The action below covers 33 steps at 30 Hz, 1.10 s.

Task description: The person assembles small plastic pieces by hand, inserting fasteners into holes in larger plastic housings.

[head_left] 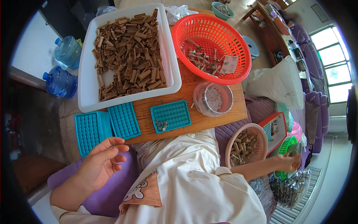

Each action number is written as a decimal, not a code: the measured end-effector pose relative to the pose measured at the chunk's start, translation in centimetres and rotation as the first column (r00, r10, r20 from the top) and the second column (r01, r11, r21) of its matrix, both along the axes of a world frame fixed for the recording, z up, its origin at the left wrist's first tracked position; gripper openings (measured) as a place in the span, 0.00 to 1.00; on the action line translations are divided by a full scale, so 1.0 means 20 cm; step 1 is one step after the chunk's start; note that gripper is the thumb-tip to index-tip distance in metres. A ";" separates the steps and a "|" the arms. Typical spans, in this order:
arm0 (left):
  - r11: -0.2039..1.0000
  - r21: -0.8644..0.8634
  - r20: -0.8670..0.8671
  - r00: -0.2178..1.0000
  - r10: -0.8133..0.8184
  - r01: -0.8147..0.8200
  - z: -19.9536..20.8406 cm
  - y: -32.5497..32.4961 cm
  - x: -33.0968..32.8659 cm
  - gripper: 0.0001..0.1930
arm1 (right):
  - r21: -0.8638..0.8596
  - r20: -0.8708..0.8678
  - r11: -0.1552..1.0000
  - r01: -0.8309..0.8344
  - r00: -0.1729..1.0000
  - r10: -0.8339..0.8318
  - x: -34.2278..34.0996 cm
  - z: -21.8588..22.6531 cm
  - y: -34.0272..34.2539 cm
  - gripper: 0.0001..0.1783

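Note:
My left hand (100, 161) is raised in front of the table's near edge, close to the blue moulded trays. Its fingers are loosely bent and apart, with nothing in them. One blue tray (89, 130) juts past the table edge, and a second tray (125, 118) overlaps it. A third blue tray (172, 112) lies to the right, with several small round metallic pieces (160, 125) in its near left corner. My right hand (289, 163) reaches far right to the green baskets (286, 146). Its fingers look closed beside a greyish see-through object (295, 149); whether they hold it is unclear.
A white tub (84, 87) full of brown trough-shaped pieces stands on the wooden table (194, 123). Beside it are a red basket (238, 48) and a clear round container (212, 99). A pink basket (263, 143), red-edged box (278, 140) and white sack (274, 82) are right.

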<state>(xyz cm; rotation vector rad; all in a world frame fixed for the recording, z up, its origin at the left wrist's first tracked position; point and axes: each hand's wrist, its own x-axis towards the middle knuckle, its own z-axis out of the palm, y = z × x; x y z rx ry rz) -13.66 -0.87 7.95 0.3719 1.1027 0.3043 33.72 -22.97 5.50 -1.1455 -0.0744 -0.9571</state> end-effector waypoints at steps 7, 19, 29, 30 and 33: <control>1.000 0.000 0.013 1.000 -0.016 0.016 0.00 0.00 0.01 0.11 | 0.151 0.093 0.982 0.117 0.987 -0.131 -0.15 0.11 -0.04 0.14; 0.997 0.027 0.051 0.996 -0.067 0.066 0.00 -0.01 -0.01 0.12 | -0.654 -0.549 -0.214 -0.726 0.260 0.795 -0.83 0.04 1.40 0.12; 0.989 0.033 0.095 0.984 -0.149 0.147 -0.01 -0.02 -0.01 0.12 | -0.813 -0.545 -0.571 -0.116 0.500 0.674 -1.20 -0.59 2.27 0.10; 0.985 0.035 0.102 0.979 -0.174 0.171 -0.01 -0.02 -0.01 0.12 | -0.818 -0.531 -0.568 -0.093 0.503 0.682 -1.19 -0.63 2.30 0.09; 0.982 0.049 0.103 0.977 -0.184 0.180 0.00 -0.02 -0.01 0.12 | -0.821 -0.529 -0.560 -0.110 0.514 0.675 -1.17 -0.67 2.37 0.08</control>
